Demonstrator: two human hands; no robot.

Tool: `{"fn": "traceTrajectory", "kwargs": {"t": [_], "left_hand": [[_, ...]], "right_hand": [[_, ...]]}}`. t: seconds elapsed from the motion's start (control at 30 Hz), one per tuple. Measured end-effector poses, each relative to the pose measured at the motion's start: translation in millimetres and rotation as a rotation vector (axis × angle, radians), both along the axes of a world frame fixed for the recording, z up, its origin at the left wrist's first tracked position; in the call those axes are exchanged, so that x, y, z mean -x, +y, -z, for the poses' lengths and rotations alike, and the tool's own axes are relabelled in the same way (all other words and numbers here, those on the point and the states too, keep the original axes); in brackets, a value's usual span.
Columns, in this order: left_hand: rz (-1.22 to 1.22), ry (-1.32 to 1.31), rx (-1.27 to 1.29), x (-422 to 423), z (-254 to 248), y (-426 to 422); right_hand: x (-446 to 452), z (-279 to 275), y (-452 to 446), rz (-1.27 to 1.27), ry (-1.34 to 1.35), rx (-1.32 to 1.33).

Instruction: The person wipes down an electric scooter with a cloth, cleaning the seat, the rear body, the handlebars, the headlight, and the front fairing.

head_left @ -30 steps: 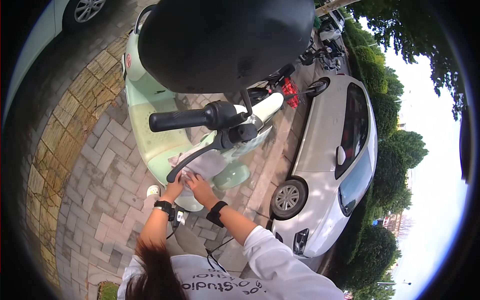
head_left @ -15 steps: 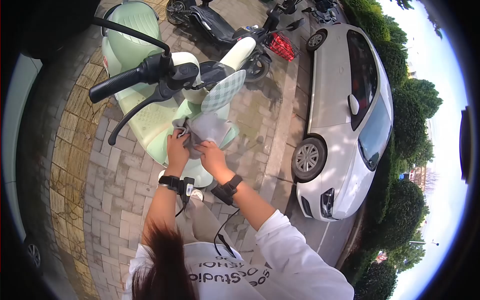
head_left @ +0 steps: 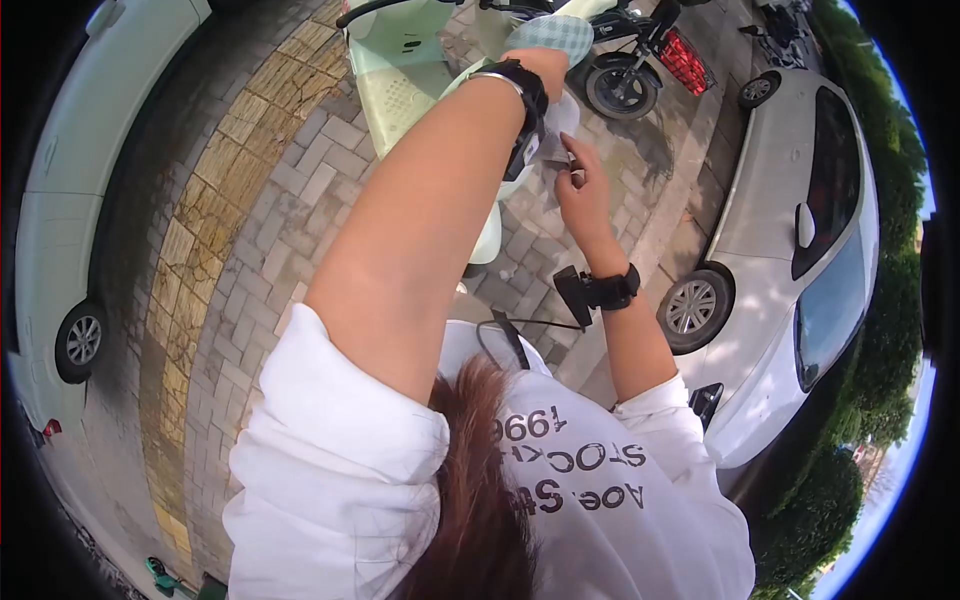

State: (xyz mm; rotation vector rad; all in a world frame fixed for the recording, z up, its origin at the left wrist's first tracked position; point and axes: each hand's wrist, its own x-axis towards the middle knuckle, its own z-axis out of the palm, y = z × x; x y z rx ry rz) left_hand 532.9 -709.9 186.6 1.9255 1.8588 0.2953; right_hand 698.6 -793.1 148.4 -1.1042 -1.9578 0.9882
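A pale green scooter (head_left: 395, 100) stands in front of me, partly hidden by my left arm. My left hand (head_left: 543, 68) reaches across to its front, just below the checkered oval piece (head_left: 552, 37); its fingers are hidden from view. A grey cloth (head_left: 553, 150) hangs beside the scooter's front. My right hand (head_left: 583, 190) is closed on the cloth's edge, with the fingers bent and the index finger stretched along it. Black bands sit on both wrists.
A second scooter's front wheel (head_left: 622, 88) and a red basket (head_left: 686, 64) are beyond. A silver-white car (head_left: 775, 190) is parked on the right, another light car (head_left: 120, 160) on the left. Brick paving (head_left: 270, 230) lies underfoot, with a yellow paving strip (head_left: 215, 180).
My left hand has left the cloth and stretched forward and right, its arm now covering much of the scooter. My right hand stays at the cloth. The view has shifted, so the scooter sits higher.
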Motion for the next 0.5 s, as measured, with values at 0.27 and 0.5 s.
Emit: {"fn": "traceTrajectory", "kwargs": {"t": [0.27,0.5], "left_hand": [[0.018,0.077,-0.095,-15.4,-28.3,-5.0],[0.012,0.017,-0.087,-26.6,-48.2,-27.4]], "right_hand": [[-23.7,-81.0,7.6,0.005,0.271,0.042],[-10.2,-111.6,0.5,-0.037,0.315,-0.111]]}}
